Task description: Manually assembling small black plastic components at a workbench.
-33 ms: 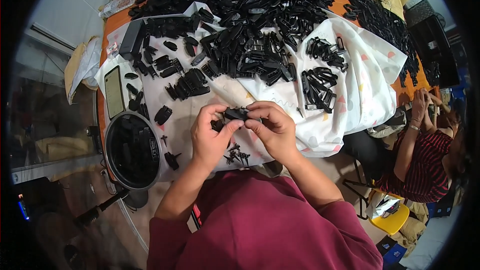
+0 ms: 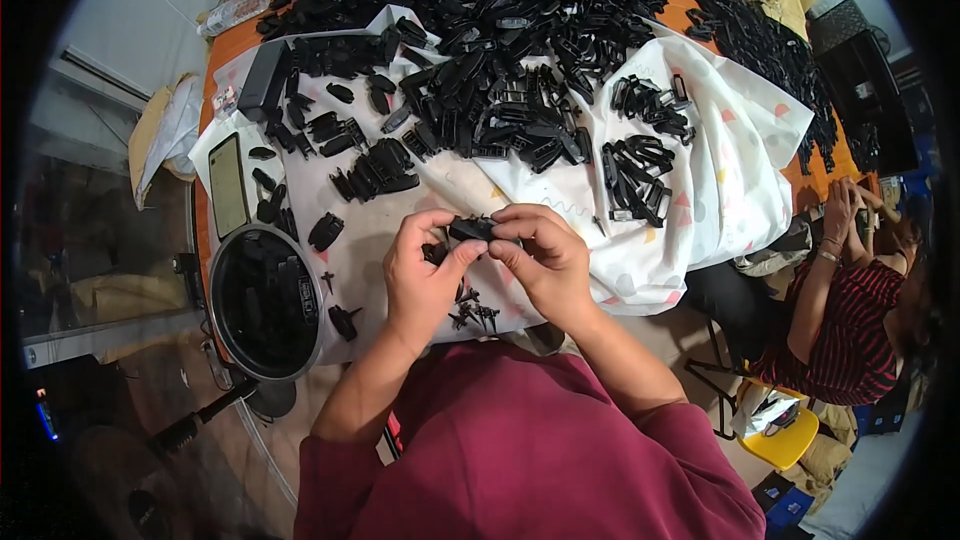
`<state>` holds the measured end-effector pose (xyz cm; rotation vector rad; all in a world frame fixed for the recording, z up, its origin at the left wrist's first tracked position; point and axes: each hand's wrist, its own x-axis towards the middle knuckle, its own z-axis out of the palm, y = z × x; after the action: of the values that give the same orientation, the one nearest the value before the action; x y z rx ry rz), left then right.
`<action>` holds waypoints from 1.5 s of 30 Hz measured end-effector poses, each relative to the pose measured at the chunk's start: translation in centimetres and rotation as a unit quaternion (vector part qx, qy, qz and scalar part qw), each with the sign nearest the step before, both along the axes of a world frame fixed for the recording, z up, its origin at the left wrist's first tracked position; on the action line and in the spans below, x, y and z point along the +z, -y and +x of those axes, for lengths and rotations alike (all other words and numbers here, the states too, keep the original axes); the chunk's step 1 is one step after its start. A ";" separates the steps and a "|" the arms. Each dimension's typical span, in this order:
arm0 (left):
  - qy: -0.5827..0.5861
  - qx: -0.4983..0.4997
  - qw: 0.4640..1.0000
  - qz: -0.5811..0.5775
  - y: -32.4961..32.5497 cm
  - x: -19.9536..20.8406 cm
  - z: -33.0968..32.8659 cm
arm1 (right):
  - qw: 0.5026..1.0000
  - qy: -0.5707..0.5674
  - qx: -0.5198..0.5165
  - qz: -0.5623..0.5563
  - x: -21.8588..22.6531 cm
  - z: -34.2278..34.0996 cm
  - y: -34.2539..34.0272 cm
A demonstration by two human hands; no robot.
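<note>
Between both hands, above the near part of the cloth, is a small oval black plastic part [image 2: 470,229]. My left hand [image 2: 424,265] pinches its left end with thumb and fingers. A second dark piece [image 2: 434,252] shows among the left fingers, partly hidden. The right end is gripped by the thumb and fingertips of my right hand [image 2: 546,262]. Just below the hands lies a little heap of thin black pieces [image 2: 474,312]. A lone black part [image 2: 326,230] rests left of my left hand, and another dark piece [image 2: 344,322] lies nearer to me.
A huge pile of black plastic parts [image 2: 510,90] covers the table's far side. Smaller groups [image 2: 640,175] lie on the bunched white cloth [image 2: 740,190]. To the left are a round black bowl [image 2: 216,295] and a phone [image 2: 229,183]. Another person [image 2: 840,330] sits at the right.
</note>
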<state>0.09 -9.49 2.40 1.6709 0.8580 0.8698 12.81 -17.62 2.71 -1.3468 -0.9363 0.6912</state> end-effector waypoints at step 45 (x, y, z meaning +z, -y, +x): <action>0.018 -0.156 0.984 0.089 0.2 3.0 -0.2 | 0.936 0.344 0.020 0.066 3.3 2.6 3.6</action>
<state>-0.07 -9.71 5.39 1.8780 0.4860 0.7727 15.44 -21.17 6.03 -1.4747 -1.5376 0.1600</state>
